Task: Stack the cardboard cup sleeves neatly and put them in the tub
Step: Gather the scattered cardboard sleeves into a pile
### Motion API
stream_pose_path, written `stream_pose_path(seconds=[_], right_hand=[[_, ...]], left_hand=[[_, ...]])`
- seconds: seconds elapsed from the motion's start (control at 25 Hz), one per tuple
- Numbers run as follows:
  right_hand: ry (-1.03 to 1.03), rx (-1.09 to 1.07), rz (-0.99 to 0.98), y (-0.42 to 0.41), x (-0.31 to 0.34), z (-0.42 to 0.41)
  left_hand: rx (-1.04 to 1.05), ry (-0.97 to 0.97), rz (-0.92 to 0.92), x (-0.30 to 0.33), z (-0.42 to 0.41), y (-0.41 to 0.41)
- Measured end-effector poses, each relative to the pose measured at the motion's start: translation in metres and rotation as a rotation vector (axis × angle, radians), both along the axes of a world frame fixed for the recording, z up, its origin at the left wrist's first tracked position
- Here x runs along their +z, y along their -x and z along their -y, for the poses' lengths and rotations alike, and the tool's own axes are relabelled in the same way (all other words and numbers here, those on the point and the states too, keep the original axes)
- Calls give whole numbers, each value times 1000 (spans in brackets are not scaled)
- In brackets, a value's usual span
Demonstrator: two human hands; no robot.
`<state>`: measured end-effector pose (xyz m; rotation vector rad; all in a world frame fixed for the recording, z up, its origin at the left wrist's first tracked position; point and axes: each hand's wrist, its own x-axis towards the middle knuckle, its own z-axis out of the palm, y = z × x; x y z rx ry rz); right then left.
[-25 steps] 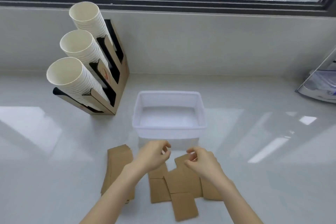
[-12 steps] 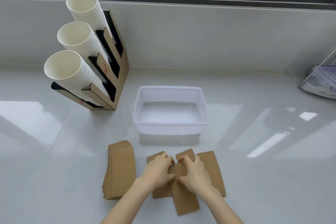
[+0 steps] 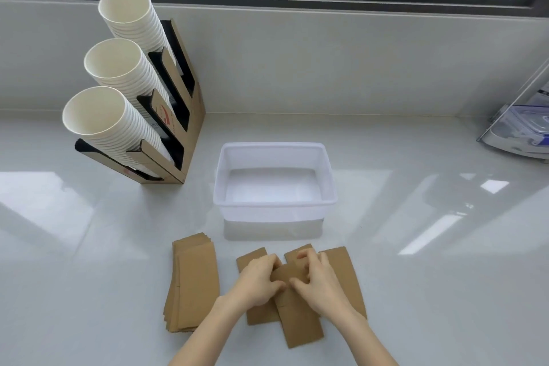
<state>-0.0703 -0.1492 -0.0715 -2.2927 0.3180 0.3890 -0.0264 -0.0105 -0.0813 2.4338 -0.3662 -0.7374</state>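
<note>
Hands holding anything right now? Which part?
Both hands, left and right, are on the loose cardboard sleeves, fingers at the middle sleeve's upper end. Nothing is lifted; a real pinch cannot be told.

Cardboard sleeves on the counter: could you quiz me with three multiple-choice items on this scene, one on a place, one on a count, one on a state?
1. Where does the neat sleeve stack lie?
A. In the tub
B. On the counter, left of both hands
C. On the cup holder

2. How many columns of white paper cups sit in the holder?
A. Two
B. Three
C. Five

3. What is in the white tub?
A. Nothing
B. Sleeves
C. Cups

Answers:
1 B: the stack lies flat left of the left hand and right hand.
2 B: three cup mouths show.
3 A: its bare floor is visible.
</note>
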Motion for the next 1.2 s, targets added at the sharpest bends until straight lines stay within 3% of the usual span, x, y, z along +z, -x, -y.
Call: stream_pose_path(seconds=[0.08, 0.24, 0.32, 0.52, 0.68, 0.88, 1.2], right_hand=[[-42, -165, 44, -1, 3, 10], [307, -253, -40, 0, 0, 28], [380, -268, -109, 2, 0, 30], [345, -283, -140, -1, -2, 30], [232, -291, 16, -4, 3, 26], [-48, 8, 230, -9, 23, 6], [31, 286, 333, -13, 20, -22]], left_hand=[[68, 66, -40, 2, -6, -5], [178, 153, -42, 10, -18, -12], [205, 166, -36, 13, -21, -14], [288, 220, -68, 16, -26, -13], [340, 246, -72, 15, -31, -13], [427, 348, -96, 22, -32, -13], [549, 613, -239, 37, -30, -5]])
